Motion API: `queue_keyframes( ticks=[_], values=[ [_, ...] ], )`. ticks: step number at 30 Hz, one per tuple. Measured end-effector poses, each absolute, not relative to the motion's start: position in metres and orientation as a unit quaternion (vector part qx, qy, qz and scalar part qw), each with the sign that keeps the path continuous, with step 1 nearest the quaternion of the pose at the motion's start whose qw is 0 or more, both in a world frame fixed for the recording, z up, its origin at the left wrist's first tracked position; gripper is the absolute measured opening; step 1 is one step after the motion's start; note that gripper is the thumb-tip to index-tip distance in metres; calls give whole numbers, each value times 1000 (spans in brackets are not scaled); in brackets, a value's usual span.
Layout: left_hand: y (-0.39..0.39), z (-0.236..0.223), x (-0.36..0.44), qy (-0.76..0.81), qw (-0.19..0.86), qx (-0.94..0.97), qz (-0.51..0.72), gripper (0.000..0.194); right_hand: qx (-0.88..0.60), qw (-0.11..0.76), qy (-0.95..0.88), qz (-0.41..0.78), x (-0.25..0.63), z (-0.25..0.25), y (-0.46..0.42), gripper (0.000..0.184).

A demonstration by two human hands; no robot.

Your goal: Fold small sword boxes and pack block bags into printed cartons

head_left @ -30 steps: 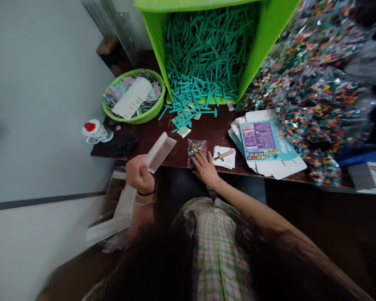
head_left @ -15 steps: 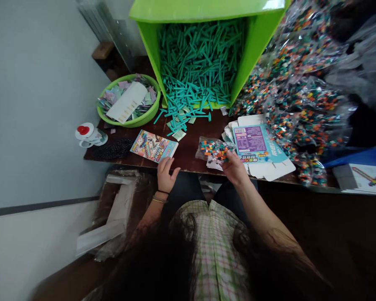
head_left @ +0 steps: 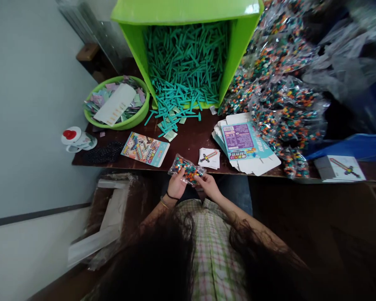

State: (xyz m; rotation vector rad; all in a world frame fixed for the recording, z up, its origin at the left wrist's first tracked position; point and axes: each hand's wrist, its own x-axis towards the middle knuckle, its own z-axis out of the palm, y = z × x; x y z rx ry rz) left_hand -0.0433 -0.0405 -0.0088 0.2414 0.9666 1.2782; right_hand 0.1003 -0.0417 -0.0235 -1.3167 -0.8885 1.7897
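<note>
A clear plastic bag of small orange, green and white blocks (head_left: 185, 167) is held over the table's front edge. My left hand (head_left: 176, 184) grips its near left side, thumb on top. At its right end, my right hand (head_left: 209, 186) pinches the plastic. Just beyond lies a small stack of white cards (head_left: 209, 158) printed with a pixel sword. To the left is a flat printed carton (head_left: 145, 149) with a sword picture. On the right, several flattened blue and white cartons (head_left: 241, 142) lie in a pile.
A green bin (head_left: 235, 62) lies open towards me, with turquoise hammer-shaped sticks (head_left: 188, 62) spilling out. Left of it are a green basin (head_left: 143, 110) of small packets and a lidded mug (head_left: 78, 139). Bags of blocks (head_left: 288, 100) heap up at right, near a card stack (head_left: 340, 168).
My right hand has brought the bag of blocks leftwards and nearer to me. My left hand has left the printed carton and taken hold of the bag. The sword cards are now uncovered.
</note>
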Motion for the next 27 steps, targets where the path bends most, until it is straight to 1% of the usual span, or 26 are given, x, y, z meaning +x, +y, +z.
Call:
queue_keyframes(
  ticks=[7,12,15,19,23,25,27],
  values=[
    [-37,-3,-39,415,713,65,562,34,-521,360,-397,665,116,-17,-23,61],
    [-33,1,-40,417,719,44,554,35,-512,339,-414,672,124,-7,-18,62],
    [-34,1,-40,403,737,46,540,36,-496,302,-424,695,129,-1,-17,62],
    [-47,-2,-28,385,743,70,543,35,-474,220,-443,729,129,-2,-21,65],
    [-52,-9,-22,410,713,80,563,48,-476,173,-458,731,124,-11,-32,69],
    [-47,-11,-27,417,710,71,563,46,-477,162,-471,724,126,-14,-31,67],
    [-41,-12,-36,416,713,64,560,41,-474,153,-485,719,132,-13,-15,59]
  ],
)
